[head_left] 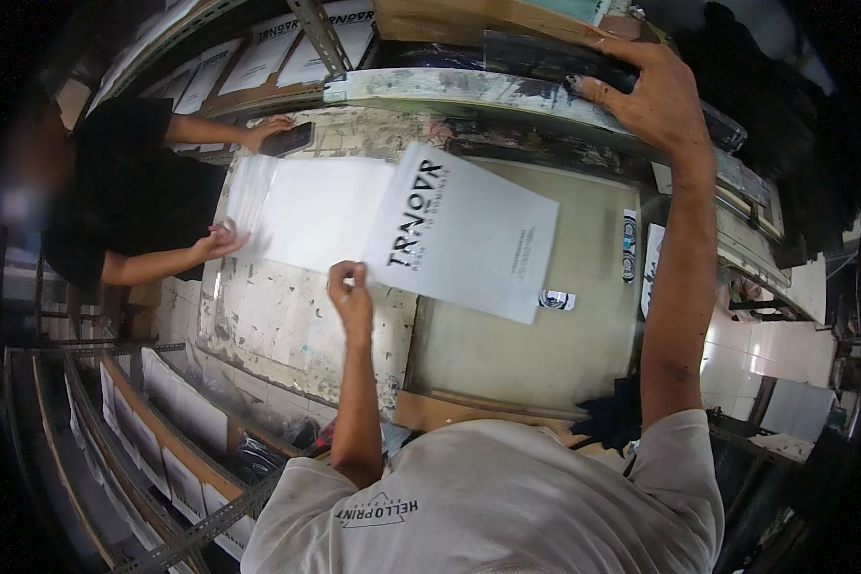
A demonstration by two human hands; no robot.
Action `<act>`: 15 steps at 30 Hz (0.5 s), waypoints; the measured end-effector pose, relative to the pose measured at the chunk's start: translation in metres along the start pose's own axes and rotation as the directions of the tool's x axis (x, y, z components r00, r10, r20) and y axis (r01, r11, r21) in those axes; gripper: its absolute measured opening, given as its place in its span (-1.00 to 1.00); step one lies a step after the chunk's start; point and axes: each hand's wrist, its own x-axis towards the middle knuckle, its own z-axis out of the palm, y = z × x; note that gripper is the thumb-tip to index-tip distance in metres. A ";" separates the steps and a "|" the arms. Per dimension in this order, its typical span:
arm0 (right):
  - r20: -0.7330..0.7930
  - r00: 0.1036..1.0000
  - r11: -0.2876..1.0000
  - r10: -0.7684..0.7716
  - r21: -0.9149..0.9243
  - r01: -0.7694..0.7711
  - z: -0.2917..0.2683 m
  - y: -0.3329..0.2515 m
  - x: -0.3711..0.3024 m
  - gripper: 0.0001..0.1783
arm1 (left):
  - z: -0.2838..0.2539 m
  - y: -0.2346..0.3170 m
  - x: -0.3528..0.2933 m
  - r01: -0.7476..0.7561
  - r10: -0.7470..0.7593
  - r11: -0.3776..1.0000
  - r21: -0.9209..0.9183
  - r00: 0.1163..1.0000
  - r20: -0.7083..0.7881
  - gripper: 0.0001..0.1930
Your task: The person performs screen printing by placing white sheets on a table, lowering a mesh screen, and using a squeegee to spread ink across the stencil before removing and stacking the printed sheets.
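Between the fingertips of my left hand point(350, 289), a white sheet with black print point(464, 234) is pinched by its near left corner. The sheet is tilted and slightly blurred, partly over a greenish-beige flat panel point(517, 359) and partly over plain white sheets point(320, 206). At the far side, my right hand point(652, 96) grips a dark bar point(545, 55) behind a pale, paint-smeared bar point(430, 88), thumb on the near side. Small black-and-white labels point(557, 300) lie on the panel, one beside the printed sheet, others near its right edge point(629, 247).
Across the worn, paint-chipped table point(287, 320), a co-worker's hand point(225, 239) touches the plain sheets; their other hand holds a dark phone point(287, 140). Racks point(163, 450) with printed sheets stand at lower left, and more shelves point(258, 72) at the far left.
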 end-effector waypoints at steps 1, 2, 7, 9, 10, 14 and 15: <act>0.007 1.000 1.000 0.003 -0.018 -0.003 -0.005 -0.002 0.000 -0.36 | -0.018 -0.011 0.007 0.007 -0.006 1.000 0.030 0.999 -0.041 -0.95; 0.025 0.999 1.000 0.021 -0.010 -0.021 -0.007 -0.004 0.000 -0.35 | -0.040 -0.025 0.013 0.007 -0.004 0.999 0.046 0.997 -0.072 -0.95; 0.027 0.999 0.997 0.040 0.067 -0.042 -0.005 -0.005 0.001 -0.31 | -0.143 -0.095 0.035 0.043 0.005 0.983 0.181 0.967 -0.254 -0.91; -0.052 0.998 0.999 -0.021 0.049 0.024 0.000 -0.002 -0.001 -0.36 | -0.156 -0.090 0.042 0.083 0.111 0.919 0.385 0.883 -0.456 -0.85; -0.091 0.994 0.998 -0.051 0.038 0.055 0.001 -0.001 -0.001 -0.38 | -0.155 -0.089 0.038 0.169 0.268 0.771 0.614 0.789 -0.553 -0.82; -0.050 0.998 1.000 -0.024 -0.010 0.023 -0.002 0.004 -0.001 -0.35 | -0.103 0.017 0.041 -0.353 0.671 0.673 0.650 0.661 -0.335 -0.72; -0.039 0.999 1.000 -0.018 0.000 0.018 0.000 0.007 0.000 -0.35 | -0.083 0.032 0.037 -0.454 0.715 0.626 0.634 0.660 -0.233 -0.67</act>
